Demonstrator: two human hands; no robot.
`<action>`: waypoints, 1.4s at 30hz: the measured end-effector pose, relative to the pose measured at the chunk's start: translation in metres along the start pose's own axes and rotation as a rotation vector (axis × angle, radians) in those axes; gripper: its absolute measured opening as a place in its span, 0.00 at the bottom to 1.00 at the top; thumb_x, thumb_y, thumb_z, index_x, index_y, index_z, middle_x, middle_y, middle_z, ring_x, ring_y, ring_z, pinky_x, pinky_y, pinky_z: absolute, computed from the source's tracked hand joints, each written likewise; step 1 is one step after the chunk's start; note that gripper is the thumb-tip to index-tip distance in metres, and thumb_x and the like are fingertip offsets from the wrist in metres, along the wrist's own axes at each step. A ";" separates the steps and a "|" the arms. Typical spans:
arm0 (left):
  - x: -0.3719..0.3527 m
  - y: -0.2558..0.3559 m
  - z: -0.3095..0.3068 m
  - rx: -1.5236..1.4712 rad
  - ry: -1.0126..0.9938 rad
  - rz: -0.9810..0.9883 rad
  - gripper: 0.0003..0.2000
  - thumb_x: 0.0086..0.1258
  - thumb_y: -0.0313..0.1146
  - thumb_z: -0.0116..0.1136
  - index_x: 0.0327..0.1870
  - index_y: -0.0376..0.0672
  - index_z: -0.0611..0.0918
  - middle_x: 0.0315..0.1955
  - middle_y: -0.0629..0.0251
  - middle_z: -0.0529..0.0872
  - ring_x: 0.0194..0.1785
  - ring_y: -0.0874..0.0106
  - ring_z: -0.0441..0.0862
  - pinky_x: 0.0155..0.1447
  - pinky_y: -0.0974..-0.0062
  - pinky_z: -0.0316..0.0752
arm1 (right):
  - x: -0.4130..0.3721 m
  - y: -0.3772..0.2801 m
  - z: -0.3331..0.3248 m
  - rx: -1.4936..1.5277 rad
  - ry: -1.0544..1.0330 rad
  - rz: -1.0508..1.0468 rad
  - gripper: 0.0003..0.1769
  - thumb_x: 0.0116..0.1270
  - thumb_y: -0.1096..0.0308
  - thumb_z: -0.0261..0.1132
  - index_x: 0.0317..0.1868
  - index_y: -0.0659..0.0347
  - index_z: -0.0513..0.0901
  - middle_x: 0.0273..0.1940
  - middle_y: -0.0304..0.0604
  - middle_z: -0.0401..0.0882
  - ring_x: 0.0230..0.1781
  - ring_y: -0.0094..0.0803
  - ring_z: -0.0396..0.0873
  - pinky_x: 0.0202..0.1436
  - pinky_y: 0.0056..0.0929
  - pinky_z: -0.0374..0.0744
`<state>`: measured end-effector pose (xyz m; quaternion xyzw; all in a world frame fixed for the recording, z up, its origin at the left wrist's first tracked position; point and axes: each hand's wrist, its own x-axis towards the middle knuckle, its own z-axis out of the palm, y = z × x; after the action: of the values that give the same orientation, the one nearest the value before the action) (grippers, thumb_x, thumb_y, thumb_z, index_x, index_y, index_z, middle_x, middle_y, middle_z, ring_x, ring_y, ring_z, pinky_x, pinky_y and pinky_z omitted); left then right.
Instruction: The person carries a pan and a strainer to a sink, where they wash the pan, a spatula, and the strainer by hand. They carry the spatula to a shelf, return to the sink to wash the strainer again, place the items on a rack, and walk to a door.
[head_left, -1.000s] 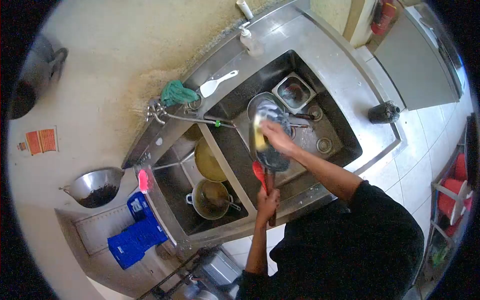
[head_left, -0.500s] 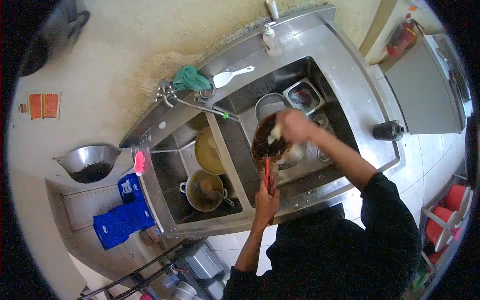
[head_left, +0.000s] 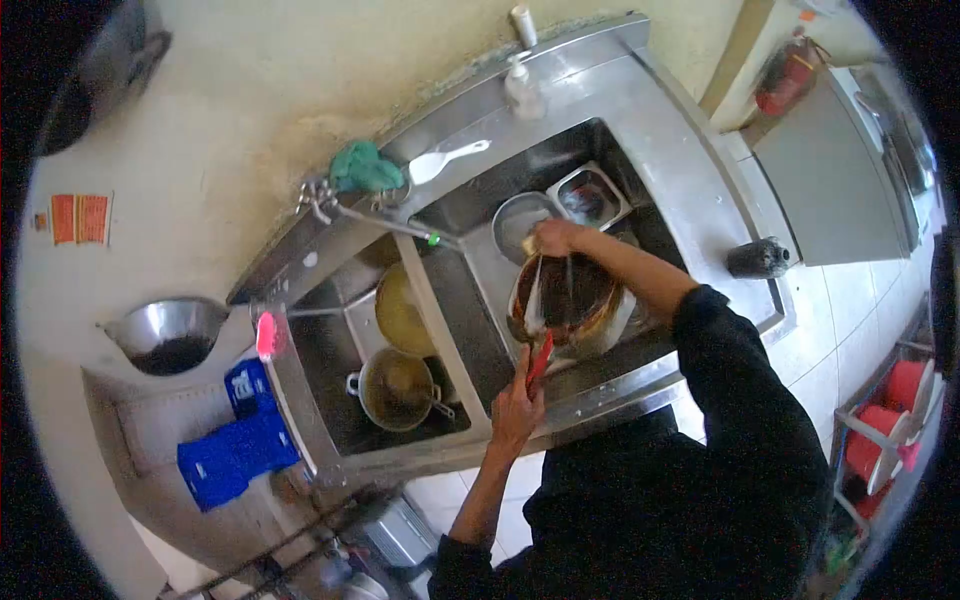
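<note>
A frying pan (head_left: 578, 297) with a dark, brown-stained inside is held tilted over the right sink basin. My left hand (head_left: 516, 408) is closed around its red handle (head_left: 541, 358). At the pan's far rim is my right hand (head_left: 558, 238), its fingers closed on a small pale sponge (head_left: 530, 245), mostly covered by the hand. A whitish streak runs down the inside of the pan. Behind it in the basin are a round grey metal bowl (head_left: 508, 222) and a rectangular steel pan (head_left: 618, 205).
The left basin holds a two-handled pot (head_left: 362, 400) and a yellowish bowl (head_left: 395, 315). Along the back ledge are a faucet (head_left: 375, 218), a green cloth (head_left: 365, 168), a white spatula (head_left: 445, 160) and a soap pump bottle (head_left: 522, 92). A dark container (head_left: 757, 260) stands on the right edge.
My right hand has moved up and left across the pan to its far rim. The pan now shows more of its inside. My left hand keeps its hold on the handle.
</note>
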<state>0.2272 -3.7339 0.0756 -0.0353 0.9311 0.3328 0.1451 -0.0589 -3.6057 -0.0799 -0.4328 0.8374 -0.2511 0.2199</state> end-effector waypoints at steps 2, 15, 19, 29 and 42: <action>-0.001 -0.005 0.004 0.047 -0.037 -0.032 0.36 0.58 0.29 0.55 0.70 0.50 0.55 0.34 0.44 0.83 0.34 0.47 0.81 0.38 0.55 0.75 | 0.006 -0.002 0.008 -0.140 -0.045 0.234 0.15 0.51 0.56 0.59 0.32 0.55 0.83 0.31 0.51 0.81 0.34 0.50 0.80 0.36 0.48 0.76; 0.002 0.013 0.008 -0.137 0.093 0.174 0.31 0.56 0.24 0.51 0.66 0.43 0.64 0.47 0.49 0.81 0.42 0.53 0.82 0.43 0.61 0.75 | 0.003 0.044 0.013 0.104 -0.084 0.221 0.16 0.59 0.60 0.56 0.32 0.66 0.82 0.35 0.48 0.80 0.35 0.41 0.77 0.39 0.44 0.75; 0.013 -0.013 0.025 -0.108 0.159 0.208 0.33 0.55 0.23 0.51 0.67 0.46 0.63 0.47 0.49 0.81 0.42 0.53 0.82 0.43 0.61 0.74 | -0.044 0.054 -0.026 0.060 -0.027 0.394 0.16 0.59 0.59 0.56 0.33 0.65 0.82 0.37 0.48 0.81 0.36 0.42 0.79 0.41 0.43 0.77; 0.034 0.018 0.008 -0.150 -0.003 0.145 0.32 0.59 0.29 0.51 0.69 0.52 0.61 0.47 0.47 0.80 0.44 0.54 0.81 0.45 0.62 0.73 | -0.122 0.004 -0.055 -0.060 0.409 0.723 0.13 0.56 0.64 0.58 0.33 0.65 0.83 0.38 0.57 0.81 0.40 0.48 0.81 0.43 0.43 0.79; 0.019 -0.026 0.019 -0.173 0.113 0.065 0.35 0.60 0.27 0.53 0.70 0.54 0.56 0.33 0.43 0.82 0.37 0.47 0.80 0.40 0.55 0.74 | -0.165 -0.136 -0.017 0.023 0.596 0.054 0.19 0.56 0.75 0.55 0.50 0.57 0.78 0.49 0.51 0.77 0.50 0.46 0.77 0.54 0.39 0.74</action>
<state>0.2180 -3.7417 0.0398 -0.0361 0.9064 0.4137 0.0776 0.1022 -3.5313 0.0410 -0.3150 0.8735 -0.3705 -0.0239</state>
